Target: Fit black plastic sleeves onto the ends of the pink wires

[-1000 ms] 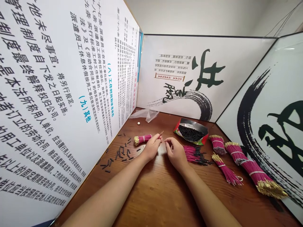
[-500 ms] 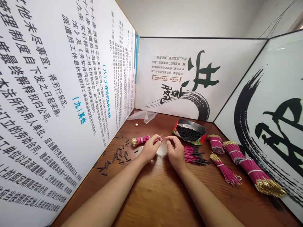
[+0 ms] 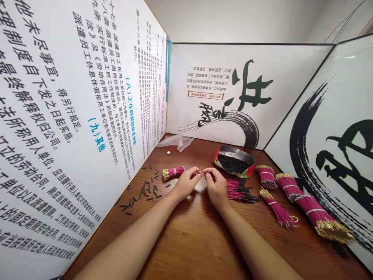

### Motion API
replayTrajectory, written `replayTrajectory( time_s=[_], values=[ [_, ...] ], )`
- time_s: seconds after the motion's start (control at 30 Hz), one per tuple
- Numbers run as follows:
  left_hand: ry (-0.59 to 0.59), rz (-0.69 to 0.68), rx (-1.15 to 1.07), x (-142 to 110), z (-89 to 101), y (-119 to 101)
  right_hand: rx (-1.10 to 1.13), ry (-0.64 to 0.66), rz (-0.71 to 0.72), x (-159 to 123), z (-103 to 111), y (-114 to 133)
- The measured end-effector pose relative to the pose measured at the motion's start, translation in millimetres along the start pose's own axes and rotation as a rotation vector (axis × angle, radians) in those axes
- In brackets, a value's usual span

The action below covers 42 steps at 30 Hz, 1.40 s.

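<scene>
My left hand [image 3: 187,182] is closed in a pinch on thin pink wires with gold-coloured ends [image 3: 200,169], which stick out past the fingertips. Facing it, my right hand [image 3: 215,186] pinches at the tip of a wire; whatever else its fingers hold is too small to make out. Only a narrow gap parts the two sets of fingertips. Just left of my left hand lies a tied bundle of pink wires [image 3: 174,172] with gold ends. Partly behind my right hand, loose pink wires with black sleeves on their ends [image 3: 240,190] are spread on the table.
An opened box [image 3: 250,171] of small black sleeves [image 3: 233,164] stands behind my right hand. More black sleeves [image 3: 147,189] lie scattered at left. Tied wire bundles [image 3: 316,210] rest at right. A clear plastic bag [image 3: 182,143] lies at the back. Printed panels [image 3: 215,128] enclose the table.
My fingertips have come slightly closer together, the left hand shifting a little to the right. The things on the table stay where they were; the camera view has shifted slightly.
</scene>
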<state>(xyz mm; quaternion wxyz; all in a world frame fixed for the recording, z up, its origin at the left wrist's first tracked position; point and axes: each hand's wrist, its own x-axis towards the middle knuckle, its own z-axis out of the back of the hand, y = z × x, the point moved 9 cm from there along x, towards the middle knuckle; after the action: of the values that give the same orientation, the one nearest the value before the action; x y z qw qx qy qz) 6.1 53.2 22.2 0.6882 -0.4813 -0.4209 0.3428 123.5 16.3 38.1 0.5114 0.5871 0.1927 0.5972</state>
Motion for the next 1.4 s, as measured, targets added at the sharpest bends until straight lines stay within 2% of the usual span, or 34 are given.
replayTrajectory(
  time_s=[0.47, 0.63, 0.83, 1.13, 1.3, 1.4],
  values=[
    [0.016, -0.010, 0.010, 0, -2.2, -1, -0.041, 0.033, 0.042, -1, -4, 8],
    [0.028, -0.005, 0.001, -1, -2.8, -3, 0.014, 0.026, -0.021, -2, -6, -2],
    [-0.013, -0.008, -0.007, -1, 1.3, -3, 0.129, -0.024, -0.108, -1, -7, -14],
    [-0.044, 0.050, -0.002, -2, 4.9, -2, 0.193, -0.033, -0.147, -2, -9, -16],
    [-0.034, 0.096, -0.094, -2, 3.9, 4, 0.274, 0.006, -0.169, -4, -16, -15],
    [-0.037, 0.127, -0.135, -2, 4.2, 9, 0.248, 0.024, -0.151, -4, -16, -12]
  ],
)
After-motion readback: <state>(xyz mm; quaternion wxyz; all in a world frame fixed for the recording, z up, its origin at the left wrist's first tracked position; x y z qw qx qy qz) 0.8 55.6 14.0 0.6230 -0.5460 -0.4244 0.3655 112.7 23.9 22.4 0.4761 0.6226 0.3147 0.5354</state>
